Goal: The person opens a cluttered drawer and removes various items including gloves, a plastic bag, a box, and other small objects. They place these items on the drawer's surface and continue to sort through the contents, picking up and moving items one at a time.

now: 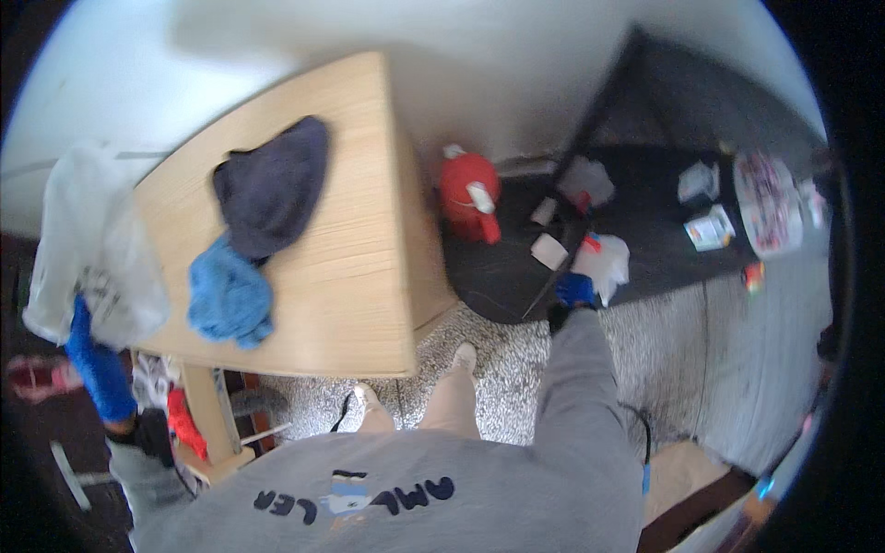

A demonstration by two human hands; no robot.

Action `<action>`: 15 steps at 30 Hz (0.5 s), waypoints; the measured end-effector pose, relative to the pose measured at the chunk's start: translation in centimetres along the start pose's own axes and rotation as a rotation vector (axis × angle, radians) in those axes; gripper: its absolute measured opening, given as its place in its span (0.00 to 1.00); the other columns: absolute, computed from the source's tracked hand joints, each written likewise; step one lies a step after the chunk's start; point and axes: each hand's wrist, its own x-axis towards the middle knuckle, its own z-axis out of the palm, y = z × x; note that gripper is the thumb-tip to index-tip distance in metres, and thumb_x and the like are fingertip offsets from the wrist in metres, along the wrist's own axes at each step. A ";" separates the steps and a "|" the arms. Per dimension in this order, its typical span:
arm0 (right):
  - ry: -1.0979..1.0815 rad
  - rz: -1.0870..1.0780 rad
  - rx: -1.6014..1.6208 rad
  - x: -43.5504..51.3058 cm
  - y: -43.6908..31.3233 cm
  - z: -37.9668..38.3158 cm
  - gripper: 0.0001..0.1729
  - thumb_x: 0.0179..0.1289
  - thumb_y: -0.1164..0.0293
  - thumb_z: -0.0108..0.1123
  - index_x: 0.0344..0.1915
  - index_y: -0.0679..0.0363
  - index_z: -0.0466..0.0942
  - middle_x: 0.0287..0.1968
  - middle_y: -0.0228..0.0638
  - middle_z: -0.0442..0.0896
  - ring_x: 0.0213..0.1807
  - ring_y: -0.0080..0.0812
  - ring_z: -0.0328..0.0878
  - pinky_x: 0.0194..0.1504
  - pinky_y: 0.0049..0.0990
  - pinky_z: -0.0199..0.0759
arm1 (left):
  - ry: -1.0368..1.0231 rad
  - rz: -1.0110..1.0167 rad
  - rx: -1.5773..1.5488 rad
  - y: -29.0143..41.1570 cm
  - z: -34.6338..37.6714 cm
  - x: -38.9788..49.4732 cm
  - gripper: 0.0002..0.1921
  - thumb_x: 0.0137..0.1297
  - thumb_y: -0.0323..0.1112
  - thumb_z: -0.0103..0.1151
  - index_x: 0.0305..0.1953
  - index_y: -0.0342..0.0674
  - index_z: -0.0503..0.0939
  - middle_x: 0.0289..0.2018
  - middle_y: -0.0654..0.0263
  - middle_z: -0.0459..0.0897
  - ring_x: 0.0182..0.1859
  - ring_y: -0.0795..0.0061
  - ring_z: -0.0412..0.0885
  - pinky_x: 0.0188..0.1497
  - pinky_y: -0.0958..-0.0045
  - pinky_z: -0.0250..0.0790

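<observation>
At the far left, my left hand in a blue glove grips the lower part of a white plastic bag with dark printing. The bag hangs beside the left end of a light wooden cabinet top. On that top lie a dark cap and a crumpled blue cloth, touching each other. My right hand, also gloved in blue, is at the front edge of a black surface, right by a white plastic bag with a red part. Its fingers are blurred, so their grip is unclear.
A red round container with a white handle stands right of the cabinet. Small packets and a clear tray of small items lie farther right. A dark narrow bar slants above the black surface. Below is speckled floor.
</observation>
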 end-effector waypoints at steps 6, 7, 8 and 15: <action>0.142 0.437 1.622 -6.0 -2.1 -13.4 0.20 0.65 0.60 0.48 0.55 0.51 0.73 0.39 0.35 0.83 0.28 0.27 0.78 0.20 0.22 0.63 | 0.065 0.187 0.078 1.6 0.9 0.0 0.17 0.66 0.30 0.50 0.55 0.32 0.73 0.52 0.60 0.77 0.53 0.72 0.74 0.60 0.71 0.63; 0.126 0.543 1.593 -6.9 -2.9 -17.6 0.21 0.63 0.62 0.50 0.56 0.52 0.72 0.40 0.36 0.83 0.28 0.29 0.79 0.20 0.22 0.63 | 0.083 0.270 -0.022 1.7 1.2 0.2 0.18 0.63 0.28 0.56 0.54 0.33 0.73 0.50 0.62 0.78 0.51 0.74 0.75 0.57 0.73 0.65; 0.211 0.429 1.538 -8.1 -4.5 -21.8 0.20 0.65 0.62 0.48 0.56 0.53 0.72 0.40 0.35 0.83 0.28 0.27 0.79 0.20 0.20 0.62 | 0.042 0.238 -0.149 1.9 1.5 0.6 0.20 0.60 0.29 0.60 0.54 0.34 0.72 0.47 0.64 0.79 0.48 0.75 0.77 0.53 0.75 0.68; 0.411 -0.246 1.250 -15.5 -24.5 -46.1 0.15 0.66 0.70 0.52 0.50 0.59 0.77 0.39 0.33 0.82 0.32 0.19 0.75 0.31 0.16 0.66 | -0.221 0.148 0.120 0.9 2.6 2.7 0.22 0.59 0.42 0.64 0.52 0.39 0.74 0.37 0.66 0.82 0.37 0.83 0.78 0.37 0.79 0.72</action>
